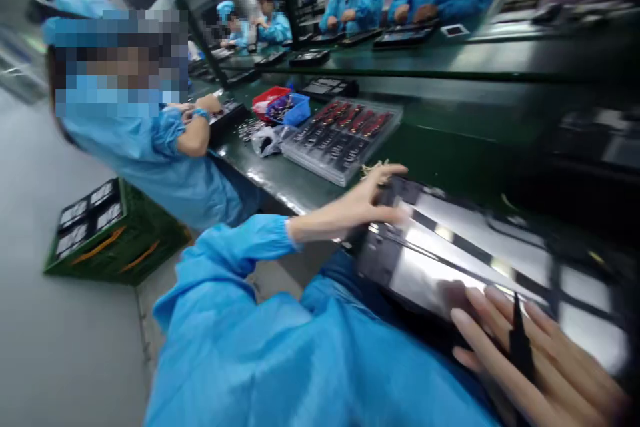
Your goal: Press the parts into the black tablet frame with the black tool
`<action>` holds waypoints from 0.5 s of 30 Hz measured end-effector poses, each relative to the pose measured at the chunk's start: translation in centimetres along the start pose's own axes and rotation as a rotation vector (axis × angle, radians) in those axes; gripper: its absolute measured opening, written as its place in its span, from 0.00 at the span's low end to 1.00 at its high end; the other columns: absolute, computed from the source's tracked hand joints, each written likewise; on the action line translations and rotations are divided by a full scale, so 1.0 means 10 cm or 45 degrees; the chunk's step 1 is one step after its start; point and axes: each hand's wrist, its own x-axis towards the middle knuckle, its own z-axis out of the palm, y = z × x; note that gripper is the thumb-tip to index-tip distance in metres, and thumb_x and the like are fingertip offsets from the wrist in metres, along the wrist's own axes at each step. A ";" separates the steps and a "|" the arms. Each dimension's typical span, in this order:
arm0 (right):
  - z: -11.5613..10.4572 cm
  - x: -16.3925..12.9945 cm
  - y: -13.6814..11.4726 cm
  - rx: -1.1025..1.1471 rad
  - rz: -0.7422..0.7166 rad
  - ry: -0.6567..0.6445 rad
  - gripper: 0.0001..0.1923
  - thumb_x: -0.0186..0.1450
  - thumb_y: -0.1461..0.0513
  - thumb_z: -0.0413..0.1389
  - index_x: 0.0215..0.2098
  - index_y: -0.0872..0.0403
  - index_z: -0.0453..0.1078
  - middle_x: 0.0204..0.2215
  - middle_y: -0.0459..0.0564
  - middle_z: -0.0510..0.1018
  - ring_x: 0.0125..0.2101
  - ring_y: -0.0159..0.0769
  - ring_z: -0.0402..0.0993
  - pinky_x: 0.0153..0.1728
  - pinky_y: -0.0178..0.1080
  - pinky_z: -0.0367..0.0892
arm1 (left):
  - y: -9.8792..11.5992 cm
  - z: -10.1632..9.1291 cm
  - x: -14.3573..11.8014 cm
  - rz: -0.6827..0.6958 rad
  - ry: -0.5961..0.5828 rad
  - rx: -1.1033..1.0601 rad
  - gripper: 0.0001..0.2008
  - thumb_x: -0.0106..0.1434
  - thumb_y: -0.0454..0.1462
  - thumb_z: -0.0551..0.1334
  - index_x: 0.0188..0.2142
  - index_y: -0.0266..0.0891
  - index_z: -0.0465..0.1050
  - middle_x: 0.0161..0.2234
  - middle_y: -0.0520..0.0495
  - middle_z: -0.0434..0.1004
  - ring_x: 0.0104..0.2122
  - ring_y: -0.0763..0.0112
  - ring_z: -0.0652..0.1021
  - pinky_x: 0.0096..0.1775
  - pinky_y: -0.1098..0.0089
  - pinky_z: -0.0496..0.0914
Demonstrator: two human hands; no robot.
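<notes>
A long black tray [377,260] lies in front of me at the bench edge, holding shiny silver rectangular pieces [430,273] with dark strips between them. At its left end, my left hand [363,203] grips the corner, thumb on top and index finger along the far side. My right hand [540,360] is over the near right part, fingers stretched across the silver pieces. Between its fingers sits a slim black pointed tool, apparently tweezers [521,343], tip up. Motion blur hides whether the right fingertips touch the pieces.
Beyond my left hand is a clear compartment box [343,177] of small red and black parts. Farther back stand a red bin [267,99] and a blue bin [300,110]. A co-worker [135,120] sits at left, near a green crate [120,240] on the floor.
</notes>
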 end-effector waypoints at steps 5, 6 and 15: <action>-0.32 0.32 0.32 -0.362 -0.436 0.083 0.36 0.72 0.66 0.57 0.76 0.48 0.57 0.65 0.51 0.73 0.65 0.42 0.71 0.75 0.43 0.57 | 0.41 -0.76 0.30 0.153 0.540 -0.106 0.29 0.62 0.26 0.67 0.61 0.40 0.64 0.39 0.53 0.80 0.32 0.75 0.78 0.35 0.74 0.73; -0.38 0.36 0.43 -0.373 -0.401 0.072 0.36 0.72 0.67 0.56 0.76 0.49 0.57 0.65 0.52 0.74 0.66 0.43 0.71 0.74 0.44 0.59 | 0.49 -0.91 0.51 0.215 0.579 -0.089 0.26 0.64 0.26 0.65 0.59 0.40 0.64 0.40 0.53 0.79 0.33 0.75 0.77 0.36 0.73 0.72; -0.32 0.37 0.91 -0.422 0.151 -0.059 0.24 0.78 0.57 0.52 0.70 0.49 0.63 0.47 0.55 0.82 0.47 0.49 0.81 0.41 0.49 0.80 | 0.75 -0.84 3.11 0.468 0.567 0.278 0.22 0.74 0.42 0.66 0.61 0.33 0.66 0.53 0.43 0.76 0.49 0.69 0.79 0.51 0.62 0.77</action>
